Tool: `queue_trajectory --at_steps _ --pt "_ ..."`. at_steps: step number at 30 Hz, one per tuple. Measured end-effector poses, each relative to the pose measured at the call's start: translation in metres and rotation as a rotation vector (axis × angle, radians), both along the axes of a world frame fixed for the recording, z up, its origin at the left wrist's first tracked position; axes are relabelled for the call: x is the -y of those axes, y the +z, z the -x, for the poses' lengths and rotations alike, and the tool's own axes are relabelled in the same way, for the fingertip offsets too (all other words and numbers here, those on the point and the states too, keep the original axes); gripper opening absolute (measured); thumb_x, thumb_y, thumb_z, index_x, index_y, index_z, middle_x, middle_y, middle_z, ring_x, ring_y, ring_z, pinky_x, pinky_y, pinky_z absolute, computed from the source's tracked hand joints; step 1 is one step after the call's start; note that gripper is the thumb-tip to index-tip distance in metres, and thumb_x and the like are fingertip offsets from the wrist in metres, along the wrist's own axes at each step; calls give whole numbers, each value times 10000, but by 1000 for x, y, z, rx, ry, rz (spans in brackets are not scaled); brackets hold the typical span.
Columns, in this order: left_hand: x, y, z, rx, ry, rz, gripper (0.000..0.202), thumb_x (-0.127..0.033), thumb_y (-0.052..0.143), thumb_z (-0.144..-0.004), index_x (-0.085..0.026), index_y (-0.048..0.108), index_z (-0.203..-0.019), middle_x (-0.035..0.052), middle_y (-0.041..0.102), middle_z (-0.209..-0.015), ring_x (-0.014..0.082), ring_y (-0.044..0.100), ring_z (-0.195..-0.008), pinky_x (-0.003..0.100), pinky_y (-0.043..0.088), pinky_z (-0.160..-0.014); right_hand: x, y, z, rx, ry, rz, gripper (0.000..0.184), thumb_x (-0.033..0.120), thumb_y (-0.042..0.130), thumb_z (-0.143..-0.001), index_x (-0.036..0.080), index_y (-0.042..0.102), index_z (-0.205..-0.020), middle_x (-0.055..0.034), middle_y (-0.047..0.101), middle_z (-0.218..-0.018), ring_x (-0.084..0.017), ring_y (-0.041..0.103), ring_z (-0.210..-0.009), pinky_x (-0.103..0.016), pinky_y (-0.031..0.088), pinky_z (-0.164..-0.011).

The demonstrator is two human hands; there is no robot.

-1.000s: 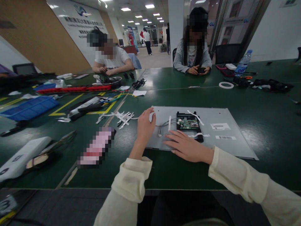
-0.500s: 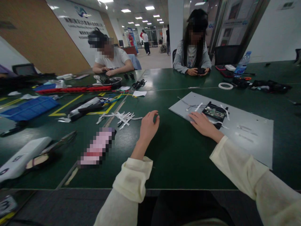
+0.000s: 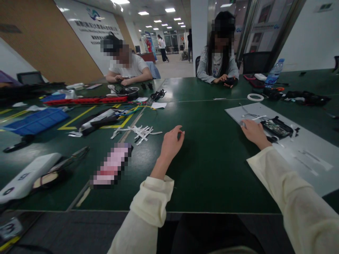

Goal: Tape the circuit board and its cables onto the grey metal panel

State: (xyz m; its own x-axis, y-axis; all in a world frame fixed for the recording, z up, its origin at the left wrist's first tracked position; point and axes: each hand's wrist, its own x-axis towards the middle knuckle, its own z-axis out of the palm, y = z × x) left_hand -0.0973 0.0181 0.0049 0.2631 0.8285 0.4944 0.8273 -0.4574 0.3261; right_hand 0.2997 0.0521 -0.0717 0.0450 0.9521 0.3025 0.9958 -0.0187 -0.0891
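Rows of ceiling panels (image 3: 169,10) lit the room from above the green table (image 3: 212,158). The light was bright beyond the table's far side and dimmer at its near edge. Pale glare streaked the far tabletop. A soft shadow lay on the table under the left hand (image 3: 171,143). The table's edges bowed toward the frame borders, and the right sleeve (image 3: 291,197) at the near edge looked soft.

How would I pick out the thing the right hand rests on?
Start at the long green table. Near its right end, under the right hand, lies a flat grey panel. Unlike anything around it, it carries a small green circuit board in a black frame, with white tape strips.
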Motion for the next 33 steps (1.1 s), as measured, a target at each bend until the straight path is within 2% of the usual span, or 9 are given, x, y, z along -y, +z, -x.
queue_trajectory --at_steps 4,7,10,14,18,21,26,33 --pt "0 0 -1 -13 0 1 283 -263 467 -921 -186 513 -1189 48 694 -953 210 651 -917 349 477 -849 5 -3 -23 22 -98 -29 414 345 319 -922 170 507 -1248 -154 568 -1230 -303 487 -1162 -587 269 -995" --pt "0 0 -2 -18 -2 8 290 -264 469 -920 -185 511 -1195 51 696 -956 215 653 -923 356 478 -849 10 -1 -30 42 -117 -70 431 356 335 -918 134 524 -1235 -180 594 -1169 -311 500 -1133 -568 279 -990" --pt "1 1 -2 -26 -8 19 294 -256 471 -918 -187 511 -1201 50 696 -960 213 655 -927 352 479 -852 12 5 -27 62 -46 -83 450 358 358 -906 110 532 -1239 -193 584 -1183 -323 486 -1155 -531 320 -979" --pt "0 -1 -2 -35 -9 24 300 -242 475 -913 -181 513 -1205 55 697 -962 214 653 -924 354 479 -850 11 8 -25 1 97 -48 455 269 408 -861 74 528 -1255 -190 565 -1225 -287 489 -1177 -423 368 -1002" --pt "-2 -3 -1 -41 -19 26 304 -228 477 -908 -181 511 -1206 53 696 -965 217 650 -931 360 474 -863 12 4 -33 -65 120 15 458 139 417 -808 85 563 -1239 -170 586 -1206 -248 522 -1154 -363 390 -1007" --pt "-1 -4 0 -46 -25 29 313 -225 474 -908 -183 502 -1217 50 697 -967 220 648 -938 363 473 -866 15 2 -41 -82 121 49 468 87 383 -810 98 596 -1226 -173 585 -1210 -241 551 -1120 -362 411 -988" --pt "0 -3 -1 -48 -16 57 372 -235 470 -912 -186 449 -1281 49 698 -955 224 649 -929 372 470 -868 17 3 -43 -76 99 64 465 126 335 -869 113 589 -1258 -174 569 -1246 -252 562 -1121 -369 417 -981" --pt "-1 -4 -1 -53 -28 68 384 -224 473 -905 -182 450 -1286 51 685 -982 219 631 -977 387 456 -913 10 -3 -46 -22 22 4 467 131 315 -886 111 593 -1261 -189 617 -1125 -264 579 -1059 -389 446 -918"
